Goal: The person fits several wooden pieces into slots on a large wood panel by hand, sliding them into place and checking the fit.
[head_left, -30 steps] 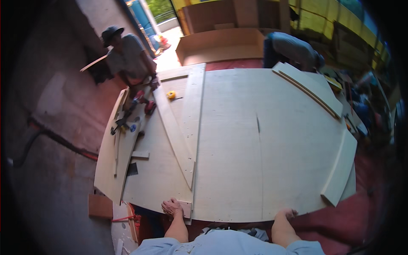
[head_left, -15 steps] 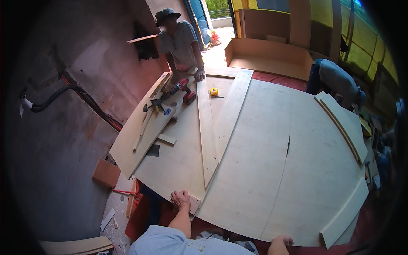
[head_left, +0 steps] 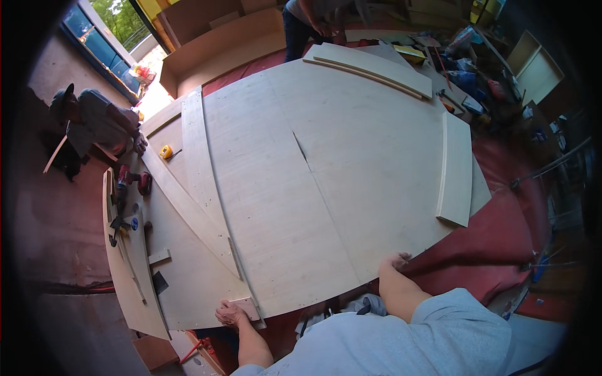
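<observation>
A large pale plywood panel [head_left: 301, 207] lies flat before me, with a short dark slit in its surface. At its near left edge my left hand [head_left: 233, 314] is closed on the rim, its fingers curled right beside a small wooden block [head_left: 249, 308]. My right hand [head_left: 394, 261] is closed on the near right edge, with part of the grip hidden. Two long boards form a narrow V on the panel: a slanted board [head_left: 185, 203] and a straighter board [head_left: 202, 153].
On the left lie a red cordless drill [head_left: 132, 178], curved wooden pieces [head_left: 135, 282] and a yellow tape measure [head_left: 166, 151]. Curved strips [head_left: 370, 72] and another curved piece [head_left: 456, 172] rest along the far and right edges. One co-worker [head_left: 103, 122] leans at the left; another [head_left: 307, 25] stands behind.
My view has turned to the right, so the panel appears rotated and shifted left. Both hands stay at the panel's edge. The co-worker at the far side has straightened somewhat.
</observation>
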`<state>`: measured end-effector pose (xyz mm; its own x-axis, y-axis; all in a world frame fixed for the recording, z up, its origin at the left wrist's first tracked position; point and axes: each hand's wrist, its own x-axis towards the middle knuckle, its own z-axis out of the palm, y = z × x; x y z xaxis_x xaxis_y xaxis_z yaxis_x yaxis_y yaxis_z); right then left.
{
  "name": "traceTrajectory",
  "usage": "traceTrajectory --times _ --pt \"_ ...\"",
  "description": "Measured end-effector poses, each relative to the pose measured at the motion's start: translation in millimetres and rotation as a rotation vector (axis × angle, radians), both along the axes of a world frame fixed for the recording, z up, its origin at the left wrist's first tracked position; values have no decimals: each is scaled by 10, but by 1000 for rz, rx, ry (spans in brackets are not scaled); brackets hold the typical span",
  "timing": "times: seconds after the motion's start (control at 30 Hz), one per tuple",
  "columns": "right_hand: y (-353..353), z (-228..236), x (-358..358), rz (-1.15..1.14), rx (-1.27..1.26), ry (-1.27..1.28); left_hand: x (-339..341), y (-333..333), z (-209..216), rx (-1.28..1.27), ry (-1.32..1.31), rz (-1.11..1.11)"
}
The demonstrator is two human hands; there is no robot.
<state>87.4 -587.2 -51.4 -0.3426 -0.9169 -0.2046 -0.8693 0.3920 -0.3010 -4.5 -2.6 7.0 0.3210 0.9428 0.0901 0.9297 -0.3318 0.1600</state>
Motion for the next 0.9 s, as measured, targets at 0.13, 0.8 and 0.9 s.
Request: traceTrajectory --times 0.13,0.8,0.9 --pt "-133 13 -152 -106 43 -84 111 -75 30 -7 12 5" --pt "-89 -160 -120 -17 -136 1 105 18 -52 24 -52 -43" --pt "-270 -268 -142 -136 -91 -105 58 46 -75 -52 -23 -91"
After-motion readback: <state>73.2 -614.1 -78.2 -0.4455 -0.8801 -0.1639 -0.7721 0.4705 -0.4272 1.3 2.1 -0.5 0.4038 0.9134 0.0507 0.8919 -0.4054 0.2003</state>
